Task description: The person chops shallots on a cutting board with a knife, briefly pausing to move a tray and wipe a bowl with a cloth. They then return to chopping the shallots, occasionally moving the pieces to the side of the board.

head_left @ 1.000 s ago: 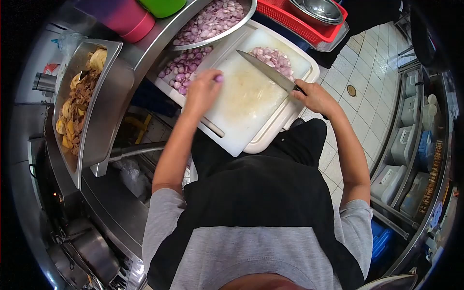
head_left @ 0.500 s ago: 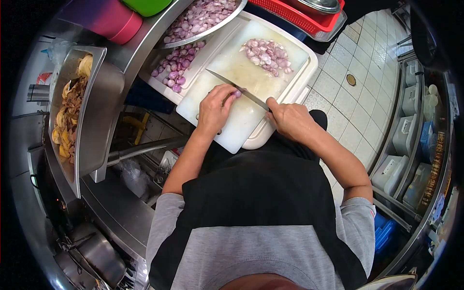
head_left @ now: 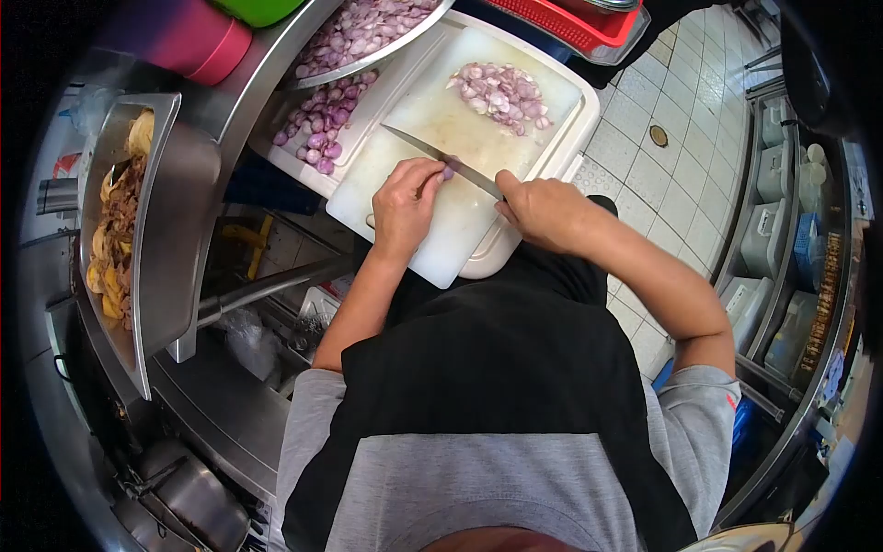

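Note:
My right hand (head_left: 543,210) is closed round the handle of a knife (head_left: 414,142), whose blade points up and left across the white cutting board (head_left: 368,175). With its fingers pinched, my left hand (head_left: 407,198) holds a small purple shallot (head_left: 449,169) against the board beside the blade. Peeled and cut shallots (head_left: 501,95) lie in a pile at the board's upper part. Whole purple shallots (head_left: 317,129) are heaped in the cream tray (head_left: 308,175) to the left. A large metal bowl of shallots (head_left: 363,35) stands above them.
At the left is a deep metal pan (head_left: 175,221) with brown and yellow food. A red basket (head_left: 570,23) sits beyond the board, and a pink container (head_left: 216,51) stands at the upper left. Tiled floor (head_left: 644,184) and shelves with grey bins (head_left: 763,239) lie to the right.
The view has shifted slightly. My right elbow has moved outward, and the knife blade now lies over the shallot between my left fingertips. Both hands keep their hold.

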Available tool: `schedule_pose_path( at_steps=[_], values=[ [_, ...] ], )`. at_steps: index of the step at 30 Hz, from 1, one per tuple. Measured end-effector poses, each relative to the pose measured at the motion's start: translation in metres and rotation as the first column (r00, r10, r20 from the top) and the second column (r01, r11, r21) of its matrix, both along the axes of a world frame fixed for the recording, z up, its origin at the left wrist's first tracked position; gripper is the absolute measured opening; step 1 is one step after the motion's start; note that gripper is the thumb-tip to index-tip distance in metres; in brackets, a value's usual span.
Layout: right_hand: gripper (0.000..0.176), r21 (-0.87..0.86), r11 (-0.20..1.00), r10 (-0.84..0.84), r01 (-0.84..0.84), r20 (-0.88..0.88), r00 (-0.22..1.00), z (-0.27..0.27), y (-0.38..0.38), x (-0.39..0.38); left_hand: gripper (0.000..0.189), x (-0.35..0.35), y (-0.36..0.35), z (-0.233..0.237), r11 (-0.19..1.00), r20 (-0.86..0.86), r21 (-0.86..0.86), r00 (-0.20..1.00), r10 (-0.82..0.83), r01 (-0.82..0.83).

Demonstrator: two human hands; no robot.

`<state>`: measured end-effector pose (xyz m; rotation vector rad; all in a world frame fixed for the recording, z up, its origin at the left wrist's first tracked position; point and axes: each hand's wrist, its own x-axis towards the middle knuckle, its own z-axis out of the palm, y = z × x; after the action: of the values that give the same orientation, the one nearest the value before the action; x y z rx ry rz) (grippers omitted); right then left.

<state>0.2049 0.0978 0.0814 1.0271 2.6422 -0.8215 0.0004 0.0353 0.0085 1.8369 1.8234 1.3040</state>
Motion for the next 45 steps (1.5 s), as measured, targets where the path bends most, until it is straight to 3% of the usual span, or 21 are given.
schedule_pose_path(
  at_steps=[2, 6, 11, 20, 27, 31, 34, 36, 40, 45],
  values=[
    [0.028, 0.003, 0.998, -0.064, 0.064, -0.104, 0.993, -0.032, -0.005, -0.002, 0.011, -0.001, -0.001, 0.0, 1.0, 0.001, -0.006, 1.0, 0.0, 0.0],
    [0.028, 0.01, 0.999, -0.05, 0.052, -0.135, 0.99, -0.03, 0.002, -0.007, 0.012, -0.002, -0.001, -0.003, 1.0, -0.014, 0.026, 1.0, 0.0, 0.001],
    [0.027, -0.013, 1.0, 0.014, -0.014, 0.05, 0.999, 0.027, 0.005, -0.01, 0.011, -0.001, -0.002, -0.003, 1.0, -0.041, 0.03, 0.999, 0.003, -0.002],
    [0.027, 0.007, 0.997, -0.069, 0.071, -0.12, 0.99, -0.033, -0.002, -0.01, 0.012, -0.002, -0.002, -0.006, 1.0, -0.012, 0.03, 1.0, 0.008, -0.008],
    [0.027, 0.0, 1.0, 0.014, -0.014, 0.027, 1.0, 0.025, -0.001, -0.007, 0.012, -0.001, -0.002, -0.003, 1.0, -0.02, 0.024, 1.0, 0.008, -0.008],
    [0.027, 0.02, 0.999, -0.044, 0.044, 0.009, 0.999, -0.013, -0.011, -0.01, 0.012, -0.002, -0.004, -0.003, 1.0, -0.019, 0.027, 1.0, 0.009, -0.009],
    [0.027, 0.025, 0.995, -0.093, 0.098, -0.146, 0.985, -0.031, -0.005, -0.016, 0.013, -0.001, -0.002, -0.004, 0.999, -0.002, 0.028, 1.0, 0.016, -0.016],
    [0.029, -0.038, 0.998, -0.059, 0.058, -0.028, 0.998, -0.016, 0.001, -0.017, 0.012, -0.001, -0.003, -0.006, 0.999, 0.013, 0.044, 1.0, 0.012, -0.012],
    [0.027, 0.005, 1.0, 0.005, -0.006, 0.029, 1.0, 0.027, 0.002, -0.014, 0.011, -0.001, -0.004, -0.003, 0.999, -0.027, 0.036, 1.0, 0.01, -0.009],
    [0.028, -0.016, 0.999, -0.035, 0.035, 0.038, 0.999, 0.007, -0.008, -0.012, 0.01, -0.001, -0.003, -0.002, 1.0, 0.001, 0.029, 1.0, 0.004, -0.004]
  ],
)
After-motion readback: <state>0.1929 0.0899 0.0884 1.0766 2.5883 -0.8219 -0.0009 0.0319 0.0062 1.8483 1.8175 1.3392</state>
